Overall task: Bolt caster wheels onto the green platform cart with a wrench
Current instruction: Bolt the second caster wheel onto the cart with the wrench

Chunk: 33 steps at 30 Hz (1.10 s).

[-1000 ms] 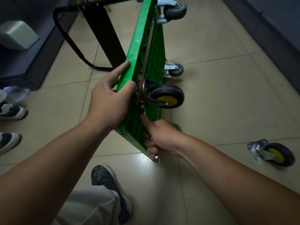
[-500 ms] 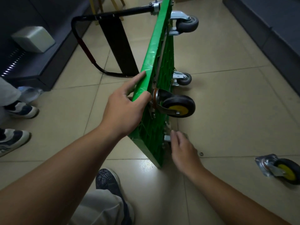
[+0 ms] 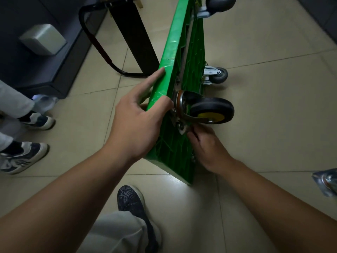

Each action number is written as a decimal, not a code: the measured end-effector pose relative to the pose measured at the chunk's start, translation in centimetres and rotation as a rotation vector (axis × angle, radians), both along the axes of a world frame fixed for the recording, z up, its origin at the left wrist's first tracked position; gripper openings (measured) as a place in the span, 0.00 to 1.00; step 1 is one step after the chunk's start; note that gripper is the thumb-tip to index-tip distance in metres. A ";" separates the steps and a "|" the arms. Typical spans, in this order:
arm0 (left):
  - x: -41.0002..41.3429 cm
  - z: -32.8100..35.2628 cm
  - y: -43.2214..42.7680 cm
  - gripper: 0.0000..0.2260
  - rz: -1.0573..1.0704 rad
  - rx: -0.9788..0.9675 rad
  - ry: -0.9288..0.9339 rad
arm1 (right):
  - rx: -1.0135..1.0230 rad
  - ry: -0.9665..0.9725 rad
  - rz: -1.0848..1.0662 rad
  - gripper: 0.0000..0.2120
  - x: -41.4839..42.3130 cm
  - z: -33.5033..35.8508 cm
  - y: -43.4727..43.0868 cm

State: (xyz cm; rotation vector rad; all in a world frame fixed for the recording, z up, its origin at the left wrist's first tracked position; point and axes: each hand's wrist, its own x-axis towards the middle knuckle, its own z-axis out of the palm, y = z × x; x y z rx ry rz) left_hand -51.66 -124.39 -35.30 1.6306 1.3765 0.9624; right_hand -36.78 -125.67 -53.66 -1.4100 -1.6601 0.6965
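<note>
The green platform cart (image 3: 193, 52) stands on its long edge on the tiled floor, underside facing right. A black caster with a yellow hub (image 3: 212, 110) sits against the underside on its round metal plate (image 3: 179, 105). My left hand (image 3: 135, 125) grips the cart's upper edge beside that caster, index finger stretched along the rim. My right hand (image 3: 206, 148) is just below the plate, with its fingertips curled on a small shiny bolt (image 3: 182, 130) at the plate's lower corner. No wrench is visible.
Two more casters are on the cart: a small grey one (image 3: 218, 75) and one at the top (image 3: 218, 2). A loose caster (image 3: 326, 181) lies at the right edge. The black folded handle (image 3: 94, 41) rests left. My shoe (image 3: 131, 199) and another person's shoes (image 3: 23, 156) are close.
My right hand dropped to the floor beside the cart, then rose to the lower corner of the caster plate. The left hand kept its grip on the edge.
</note>
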 end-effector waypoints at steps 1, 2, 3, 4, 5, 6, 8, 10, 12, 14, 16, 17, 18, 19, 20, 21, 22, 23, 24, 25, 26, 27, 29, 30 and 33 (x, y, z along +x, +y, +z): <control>0.0 -0.1 0.0 0.24 0.001 0.000 -0.001 | -0.014 0.001 0.029 0.19 0.0 -0.1 0.2; 0.0 -0.1 -0.1 0.24 0.001 -0.004 0.000 | -0.023 -0.004 0.049 0.20 0.1 -0.1 0.4; -0.1 -0.1 0.0 0.24 0.002 -0.004 -0.001 | -0.037 -0.008 0.071 0.21 0.0 0.1 0.3; -0.1 -0.1 0.0 0.24 0.005 -0.002 -0.004 | -0.067 -0.010 0.100 0.19 -0.1 0.4 0.2; -0.3 -0.1 0.1 0.24 0.009 -0.008 -0.003 | -0.116 0.014 0.131 0.16 -0.1 0.7 0.1; -0.3 -0.1 0.1 0.24 0.011 -0.016 0.002 | -0.162 0.038 0.162 0.13 0.0 0.9 -0.2; -0.3 -0.1 0.2 0.24 0.017 -0.013 0.004 | -0.234 0.080 0.179 0.13 0.0 1.8 -1.0; -0.1 0.0 0.1 0.24 0.033 -0.007 0.006 | -0.295 0.123 0.163 0.18 0.0 2.8 -1.8; 0.1 0.0 0.1 0.24 0.048 0.005 0.003 | -0.369 0.145 0.145 0.22 -0.3 3.7 -2.3; 0.2 -0.1 0.0 0.23 0.051 0.007 0.016 | -0.450 0.176 0.131 0.25 -1.0 4.6 -2.9; 0.2 0.0 -0.1 0.23 0.052 -0.003 0.034 | -0.576 0.332 0.121 0.25 -1.8 5.6 -3.5; 0.2 0.0 -0.2 0.23 0.054 -0.007 0.046 | -0.669 0.476 0.122 0.26 -2.1 6.3 -3.7; 0.2 0.1 -0.2 0.23 0.057 -0.009 0.062 | -0.770 0.612 0.133 0.26 -2.3 7.2 -3.9; 0.2 0.1 -0.4 0.23 0.060 -0.009 0.075 | -0.849 0.708 0.156 0.25 -2.3 8.0 -4.1; 0.3 0.2 -0.5 0.24 0.061 -0.007 0.082 | -0.909 0.767 0.176 0.25 -2.3 8.8 -4.2; 0.4 0.3 -0.6 0.24 0.057 -0.005 0.083 | -0.951 0.803 0.187 0.25 -2.2 9.6 -4.2; 0.5 0.3 -0.7 0.25 0.050 -0.005 0.081 | -0.979 0.833 0.183 0.26 -2.3 10.3 -4.3; 0.5 0.3 -0.8 0.25 0.044 -0.004 0.080 | -0.977 0.840 0.172 0.26 -2.4 10.7 -4.5; 0.6 0.4 -0.9 0.25 0.037 0.000 0.080 | -0.972 0.852 0.141 0.26 -2.7 11.0 -4.6; 0.5 0.4 -0.9 0.24 0.032 0.004 0.077 | -0.952 0.852 0.096 0.26 -3.2 10.9 -4.8; 0.4 0.4 -0.8 0.24 0.027 0.001 0.072 | -0.924 0.855 0.039 0.26 -3.6 10.6 -5.1; 0.3 0.5 -0.8 0.24 0.023 -0.005 0.071 | -0.869 0.820 -0.013 0.27 -3.9 9.7 -5.4; 0.1 0.6 -0.6 0.25 0.014 -0.021 0.073 | -0.671 0.532 -0.111 0.33 -3.8 7.2 -6.3; 0.0 0.6 -0.5 0.25 0.010 -0.026 0.073 | -0.563 0.355 -0.142 0.36 -3.3 6.2 -6.7; -0.1 0.4 -0.3 0.24 0.012 -0.029 0.059 | -0.350 0.174 -0.150 0.26 -1.5 3.3 -6.8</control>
